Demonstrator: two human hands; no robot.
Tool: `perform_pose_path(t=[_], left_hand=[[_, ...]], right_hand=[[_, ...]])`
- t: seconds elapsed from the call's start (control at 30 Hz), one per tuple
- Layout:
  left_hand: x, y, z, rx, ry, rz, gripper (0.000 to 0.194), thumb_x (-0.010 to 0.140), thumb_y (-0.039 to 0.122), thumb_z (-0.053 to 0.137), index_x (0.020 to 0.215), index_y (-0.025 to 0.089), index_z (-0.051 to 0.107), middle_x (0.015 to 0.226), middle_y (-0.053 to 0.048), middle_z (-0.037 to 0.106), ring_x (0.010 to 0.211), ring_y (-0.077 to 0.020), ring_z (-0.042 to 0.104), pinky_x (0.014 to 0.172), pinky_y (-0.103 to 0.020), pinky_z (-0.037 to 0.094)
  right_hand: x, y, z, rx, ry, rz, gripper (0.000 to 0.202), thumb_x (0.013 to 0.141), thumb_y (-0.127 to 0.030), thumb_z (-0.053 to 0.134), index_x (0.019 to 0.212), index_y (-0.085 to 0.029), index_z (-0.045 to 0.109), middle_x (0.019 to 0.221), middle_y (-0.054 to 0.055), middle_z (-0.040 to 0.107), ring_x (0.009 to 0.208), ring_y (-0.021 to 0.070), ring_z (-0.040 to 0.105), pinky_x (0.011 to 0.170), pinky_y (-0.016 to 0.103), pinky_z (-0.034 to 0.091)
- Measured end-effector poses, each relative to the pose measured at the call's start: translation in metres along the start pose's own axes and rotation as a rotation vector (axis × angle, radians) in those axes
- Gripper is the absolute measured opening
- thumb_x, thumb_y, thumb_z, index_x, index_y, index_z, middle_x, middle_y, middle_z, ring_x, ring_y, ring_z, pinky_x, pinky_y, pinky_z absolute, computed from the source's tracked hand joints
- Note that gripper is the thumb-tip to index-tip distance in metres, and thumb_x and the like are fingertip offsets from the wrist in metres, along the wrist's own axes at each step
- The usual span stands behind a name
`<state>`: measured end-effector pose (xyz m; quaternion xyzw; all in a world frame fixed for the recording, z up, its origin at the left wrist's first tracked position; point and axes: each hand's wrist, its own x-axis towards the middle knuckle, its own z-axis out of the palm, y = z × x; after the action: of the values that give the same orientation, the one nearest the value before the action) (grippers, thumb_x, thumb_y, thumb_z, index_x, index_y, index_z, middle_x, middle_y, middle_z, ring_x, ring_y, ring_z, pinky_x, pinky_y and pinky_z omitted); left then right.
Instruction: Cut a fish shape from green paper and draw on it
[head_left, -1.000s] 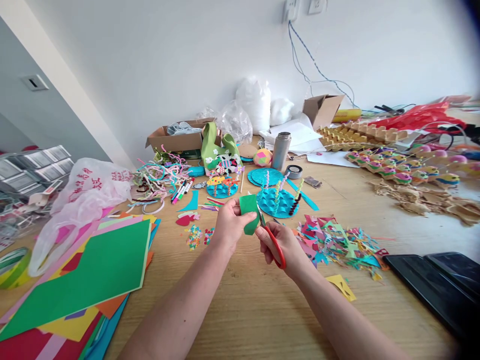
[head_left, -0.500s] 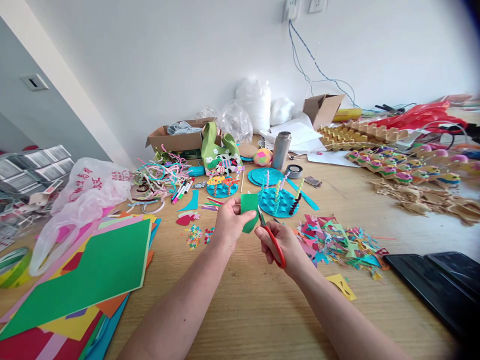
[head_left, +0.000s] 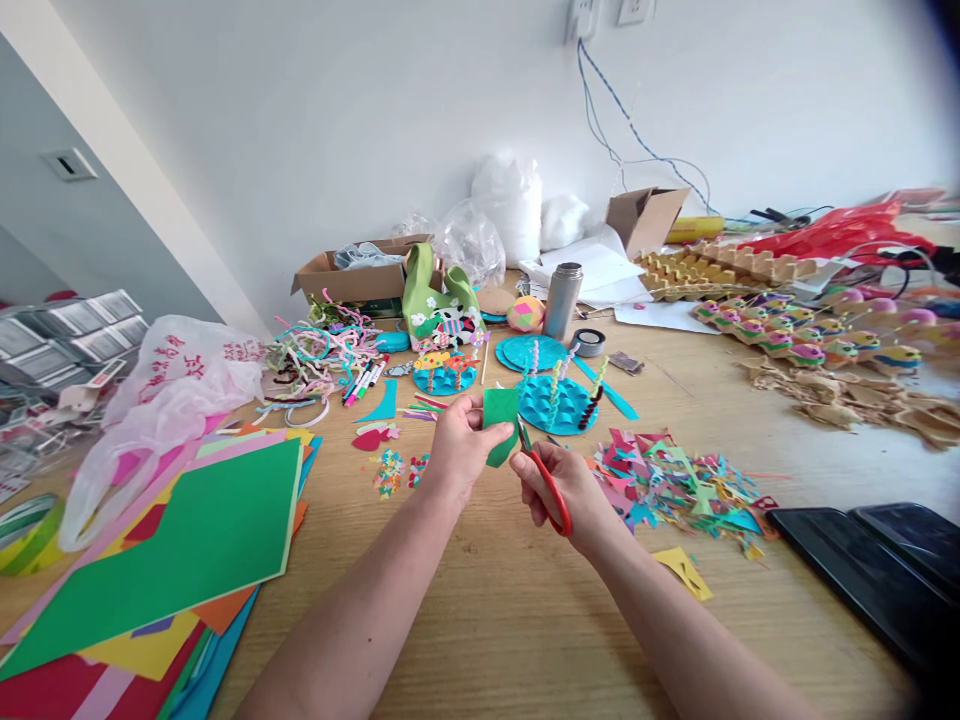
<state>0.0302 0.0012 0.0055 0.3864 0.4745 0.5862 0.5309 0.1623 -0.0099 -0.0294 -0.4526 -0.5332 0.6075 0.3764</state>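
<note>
My left hand (head_left: 466,446) pinches a small piece of green paper (head_left: 500,408) between thumb and fingers, above the middle of the table. A pair of red-handled scissors (head_left: 551,490) is in my right hand (head_left: 564,492), its fingers wrapped round the handles. The blades point up and away, along the right edge of the green paper; whether they are cutting into it I cannot tell. Behind the hands stands a blue disc with bumps (head_left: 551,405) and twisted pipe cleaners (head_left: 555,393) upright on it. A smaller blue disc (head_left: 446,380) carries paper fish.
Coloured sheets (head_left: 187,530) lie stacked at the left. Paper scraps (head_left: 675,480) heap right of my hands, near two dark phones (head_left: 847,570). A metal flask (head_left: 562,302), pipe cleaners (head_left: 326,345) and a green felt bag (head_left: 439,300) stand farther back; painted egg-carton pieces (head_left: 810,330) lie right.
The green paper has shifted very slightly to the right and down. Both hands keep almost the same place and grip.
</note>
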Motion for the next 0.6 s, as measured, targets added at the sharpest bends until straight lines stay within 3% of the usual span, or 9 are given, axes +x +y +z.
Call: perform_pose_path(t=[0.6], left_hand=[[0.0033, -0.0020, -0.0030, 0.005, 0.003, 0.011, 0.039, 0.055, 0.018, 0.075, 0.093, 0.013, 0.063, 0.078, -0.006, 0.072, 0.062, -0.0146, 0.064, 0.056, -0.023, 0.048]], right_hand=[[0.0016, 0.0026, 0.0007, -0.027, -0.004, 0.011, 0.043, 0.068, -0.051, 0.070, 0.062, -0.020, 0.040, 0.039, -0.007, 0.053, 0.027, 0.0073, 0.046, 0.028, 0.015, 0.026]])
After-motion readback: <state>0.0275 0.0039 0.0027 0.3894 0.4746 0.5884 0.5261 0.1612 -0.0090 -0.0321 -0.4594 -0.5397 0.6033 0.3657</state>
